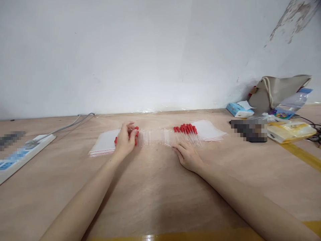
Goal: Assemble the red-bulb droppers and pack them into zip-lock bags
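My left hand (125, 139) is curled over a small cluster of red rubber bulbs (136, 128), its thumb and fingertips closed around one. Beside it lies a row of thin clear dropper tubes (150, 137), side by side on the table. At the right end of that row, my right hand (187, 155) has its fingertips closed on a thin clear tube (168, 145). Just beyond the right hand, several droppers with red bulbs (187, 129) lie together, bulbs pointing to the wall. The palm and fingers partly hide what each hand grips.
Stacks of clear zip bags lie left (104, 142) and right (209, 130). A power strip (30, 149) with a cable is at far left. At right are a tissue pack (239, 109), a dark blurred object (248, 130), a yellow pack (291, 131) and a grey bag (286, 90). The wall stands behind.
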A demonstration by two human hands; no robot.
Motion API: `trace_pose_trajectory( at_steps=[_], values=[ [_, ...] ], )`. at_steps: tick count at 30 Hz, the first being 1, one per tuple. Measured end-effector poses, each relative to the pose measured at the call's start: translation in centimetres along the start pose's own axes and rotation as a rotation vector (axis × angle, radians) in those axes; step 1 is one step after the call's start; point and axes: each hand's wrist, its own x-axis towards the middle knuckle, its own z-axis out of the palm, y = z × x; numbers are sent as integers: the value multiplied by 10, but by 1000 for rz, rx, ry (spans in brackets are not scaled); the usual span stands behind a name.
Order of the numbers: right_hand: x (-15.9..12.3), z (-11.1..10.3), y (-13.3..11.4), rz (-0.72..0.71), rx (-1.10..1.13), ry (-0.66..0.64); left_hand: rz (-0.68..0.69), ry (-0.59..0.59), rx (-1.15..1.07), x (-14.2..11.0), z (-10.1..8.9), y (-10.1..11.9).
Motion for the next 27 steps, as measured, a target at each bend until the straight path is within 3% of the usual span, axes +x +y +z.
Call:
trace_pose_trajectory(
  at_steps=[4, 8, 11, 23, 27],
  values=[
    [-1, -2, -2, 18, 41, -4, -38, -204, -224, -32, 33, 27],
    [-1, -5, -4, 28, 40, -5, -265, -379, -485, -58, 54, 35],
    [0, -6, -6, 21, 43, -12, -326, -400, -487, -63, 57, 36],
    [1, -7, -6, 39, 52, 5, -271, -399, -436, -64, 56, 32],
    [1, -7, -7, 22, 57, -10, -105, -397, -329, -62, 52, 34]
  ],
)
